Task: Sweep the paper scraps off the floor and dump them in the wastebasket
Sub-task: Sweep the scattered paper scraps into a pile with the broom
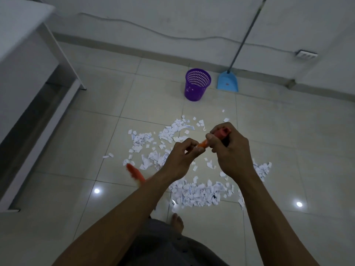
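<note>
Tiled floor [144, 104] under paper scraps [199, 192], left hand [179, 159] and right hand [229, 150] gripping orange broom [203, 144], slanting, bristles lower-left

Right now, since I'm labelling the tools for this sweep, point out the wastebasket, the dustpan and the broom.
wastebasket [196, 89]: head view, purple mesh side wall.
dustpan [227, 82]: head view, blue pan face.
broom [203, 144]: head view, orange part of its handle.

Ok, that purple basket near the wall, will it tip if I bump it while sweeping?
Probably yes: the purple wastebasket is perforated plastic, so likely light. It narrows toward its base, so a bump may slide or topple it.
</note>
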